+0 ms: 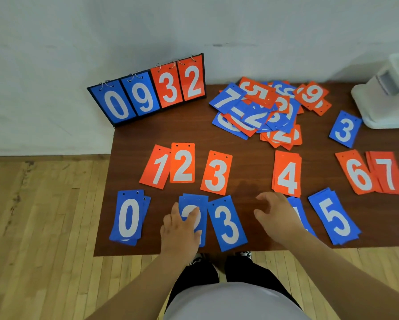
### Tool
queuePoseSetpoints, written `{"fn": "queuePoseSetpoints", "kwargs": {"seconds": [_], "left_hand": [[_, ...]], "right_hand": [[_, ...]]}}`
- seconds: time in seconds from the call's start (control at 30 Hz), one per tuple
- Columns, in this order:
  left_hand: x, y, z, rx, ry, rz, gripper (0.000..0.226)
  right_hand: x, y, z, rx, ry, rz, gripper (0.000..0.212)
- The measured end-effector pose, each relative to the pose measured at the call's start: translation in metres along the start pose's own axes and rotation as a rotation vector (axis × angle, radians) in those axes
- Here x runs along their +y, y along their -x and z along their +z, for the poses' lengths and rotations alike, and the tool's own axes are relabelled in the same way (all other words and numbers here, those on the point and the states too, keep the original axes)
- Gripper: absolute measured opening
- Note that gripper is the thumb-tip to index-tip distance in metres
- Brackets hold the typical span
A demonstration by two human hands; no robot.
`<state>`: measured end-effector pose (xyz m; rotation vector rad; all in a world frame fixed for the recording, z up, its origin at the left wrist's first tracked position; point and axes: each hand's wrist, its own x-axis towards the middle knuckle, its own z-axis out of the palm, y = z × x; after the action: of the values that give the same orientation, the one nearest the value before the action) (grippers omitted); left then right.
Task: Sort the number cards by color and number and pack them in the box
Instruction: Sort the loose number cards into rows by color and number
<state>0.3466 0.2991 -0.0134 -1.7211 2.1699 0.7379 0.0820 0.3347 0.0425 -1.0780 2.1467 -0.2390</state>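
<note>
Left hand (182, 229) lies with fingers flat on the blue 2 pile (195, 200), pressing it and gripping nothing. Right hand (274, 215) hovers loosely curled and empty, beside the blue 3 (227, 224). The unsorted heap (263, 107) lies far forward, slightly right. Judgement: the right hand is nearer to it. The box (387, 98) stands at the far right.

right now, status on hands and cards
Left hand rests on blue 2 stack; right hand empty, loosely curled. Mixed pile unsorted, loose blue 3 near white box. Nothing blocking either hand.
</note>
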Motion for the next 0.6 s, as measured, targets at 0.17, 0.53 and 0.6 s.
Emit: {"fn": "queuePoseSetpoints", "kwargs": {"seconds": [0.17, 0.53, 0.6], "left_hand": [[0.007, -0.001, -0.01, 0.011, -0.009, -0.084, 0.065], [0.079, -0.047, -0.063, 0.142, 0.016, 0.024, 0.07], [0.105, -0.062, -0.07, 0.194, 0.012, 0.039, 0.068]], "right_hand": [[0.004, -0.006, -0.007, 0.013, -0.021, -0.05, 0.039], [0.039, -0.042, -0.073, 0.131, 0.008, -0.026, 0.048], [0.055, -0.056, -0.095, 0.144, 0.029, -0.017, 0.051]]}}
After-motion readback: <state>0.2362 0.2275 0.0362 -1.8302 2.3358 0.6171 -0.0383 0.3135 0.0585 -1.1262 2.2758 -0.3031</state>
